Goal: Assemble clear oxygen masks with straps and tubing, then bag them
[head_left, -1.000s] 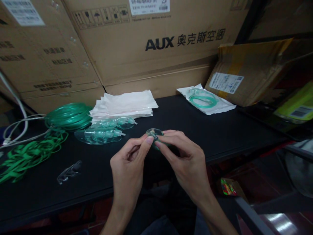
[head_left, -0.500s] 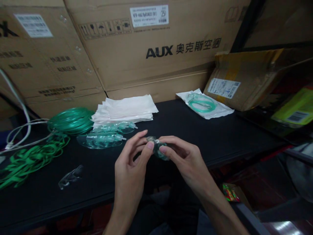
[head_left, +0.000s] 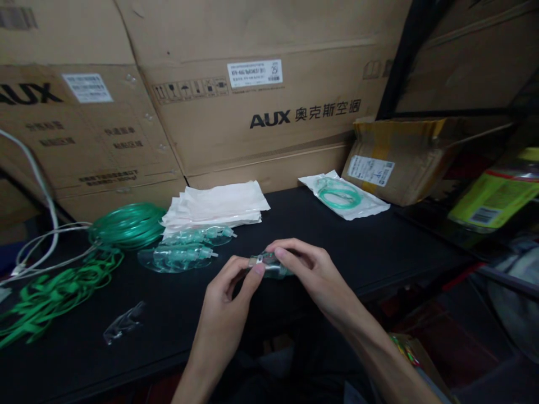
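Fingertips (head_left: 256, 268) of both hands do the fine work here. My left hand (head_left: 225, 294) pinches one end of the clear plastic mask (head_left: 272, 266) between thumb and fingers, and my right hand (head_left: 303, 269) closes on the other end, so the mask is firmly grasped, not released. It sits between my hands, above the black table (head_left: 337, 241), and looks rolled or folded narrow, though my fingers hide how tightly. Holding soft plastic at the fingertips, palms apart, seems the sound way to do this: the hold stays steady and most of the piece stays in view.

Counting around me, two more clear masks (head_left: 179, 259) lie one behind the other, just in front of one stack of white paper pouches (head_left: 214, 206); how many pouches it holds I cannot tell. To the left are one coil of green tubing (head_left: 128, 226) and one tangle of green straps (head_left: 54, 297), with white cables (head_left: 44, 191) beyond them. One small clear plastic piece (head_left: 124, 322) lies alone near the table's front edge. To the right is one white pouch (head_left: 303, 180) with coiled green tubing (head_left: 337, 193) on it. Behind everything stand cardboard boxes (head_left: 261, 112).
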The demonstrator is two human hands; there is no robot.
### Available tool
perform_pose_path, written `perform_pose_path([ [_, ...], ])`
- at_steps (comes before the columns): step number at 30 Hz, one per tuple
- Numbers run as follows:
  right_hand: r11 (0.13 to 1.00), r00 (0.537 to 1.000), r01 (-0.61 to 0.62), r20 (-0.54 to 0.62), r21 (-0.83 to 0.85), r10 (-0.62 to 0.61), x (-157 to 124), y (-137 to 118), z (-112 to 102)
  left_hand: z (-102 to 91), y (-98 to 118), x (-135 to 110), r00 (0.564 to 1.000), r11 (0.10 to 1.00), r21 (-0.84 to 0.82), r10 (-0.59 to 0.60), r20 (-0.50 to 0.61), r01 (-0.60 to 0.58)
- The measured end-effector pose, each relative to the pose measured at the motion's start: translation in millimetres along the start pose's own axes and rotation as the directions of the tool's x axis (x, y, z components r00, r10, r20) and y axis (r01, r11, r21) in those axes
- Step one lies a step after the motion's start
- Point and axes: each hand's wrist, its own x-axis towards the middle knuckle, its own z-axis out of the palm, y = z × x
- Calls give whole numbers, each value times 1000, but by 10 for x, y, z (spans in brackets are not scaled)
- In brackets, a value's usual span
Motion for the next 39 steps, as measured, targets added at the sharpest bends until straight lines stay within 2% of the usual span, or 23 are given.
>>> perform_pose_path([
  [3, 999, 996, 30, 89, -40, -27, 95, -7, 1, -3, 3, -6, 994, 998, -28, -54, -97, 52],
  [5, 999, 989, 24, 148, -49, -17, 134, 4, -13, -12, -3, -7, 992, 997, -40, -65, -107, 61],
  [8, 999, 980, -37, 194, -16, 39, 146, 21, -63, -41, -19, -5, 997, 1000, -11, -14, -71, 14],
  [12, 994, 964, -93, 256, 56, 76, 107, 2, -136, -99, -41, -11, 987, 1000, 2, 11, -160, -11],
  [13, 993, 957, -98, 280, 65, 76, 97, -8, -146, -111, -40, -15, 983, 999, 37, 43, -181, -36],
  [15, 991, 938, -110, 339, 77, 78, 83, -30, -155, -124, -26, -26, 966, 973, 176, 183, -180, -151],
  [18, 990, 907, -124, 413, 65, 87, 75, -46, -154, -115, 18, -50, 904, 864, 369, 410, -120, -343],
  [21, 991, 893, -126, 440, 34, 99, 62, -38, -145, -97, 59, -81, 851, 786, 449, 516, -98, -425],
  [24, 994, 903, -113, 418, -7, 105, 29, -27, -119, -109, 78, -104, 792, 698, 537, 604, -88, -473],
  [26, 997, 934, -72, 351, -23, 76, -5, -25, -92, -135, 76, -107, 756, 632, 603, 651, -71, -487],
  [29, 990, 970, 111, 228, -92, -88, -71, -19, -42, -174, 57, -100, 725, 547, 675, 688, -27, -494],
  [31, 936, 952, 274, 201, -223, -230, -120, -2, -1, -184, 42, -97, 703, 495, 701, 711, 11, -512],
  [33, 846, 918, 395, 195, -359, -346, -164, 27, 42, -182, 31, -101, 683, 461, 709, 729, 39, -533],
  [35, 772, 893, 448, 183, -451, -412, -197, 68, 82, -175, 27, -112, 674, 449, 707, 736, 54, -546],
  [39, 684, 855, 506, 203, -525, -477, -221, 140, 121, -161, 34, -127, 688, 480, 686, 725, 40, -546],
])
